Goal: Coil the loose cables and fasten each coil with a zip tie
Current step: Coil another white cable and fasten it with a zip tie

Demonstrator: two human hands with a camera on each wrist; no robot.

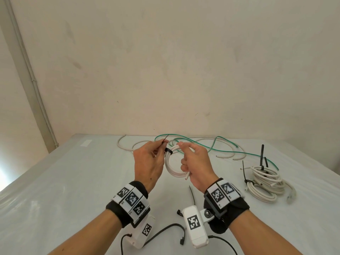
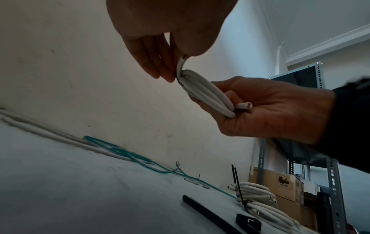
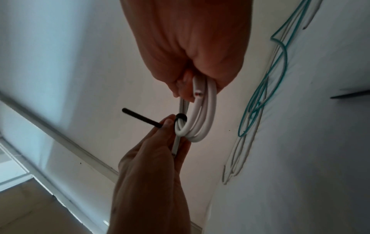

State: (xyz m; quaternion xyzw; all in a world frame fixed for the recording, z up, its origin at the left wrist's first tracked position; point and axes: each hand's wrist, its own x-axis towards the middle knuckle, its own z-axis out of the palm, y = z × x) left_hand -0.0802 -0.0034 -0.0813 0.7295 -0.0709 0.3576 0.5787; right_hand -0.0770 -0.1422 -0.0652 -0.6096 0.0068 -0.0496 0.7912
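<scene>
Two hands work above a big white counter (image 1: pixel 55 181). At 2 o'clock on it lies a tied bundle of white cable (image 1: pixel 265 183) with black ties sticking up. Loose white and green cables (image 1: pixel 202 144) lie at 12 o'clock by the wall. The right hand (image 1: pixel 196 162) has its grip curled round a small white cable coil (image 1: pixel 173 162), held up in the air over the middle of the counter. The left hand (image 1: pixel 149 162) pinches the tail of a black zip tie (image 1: pixel 168 150) that loops round the top of the coil. One more spare zip tie (image 1: pixel 192 195) lies at 6 o'clock.
</scene>
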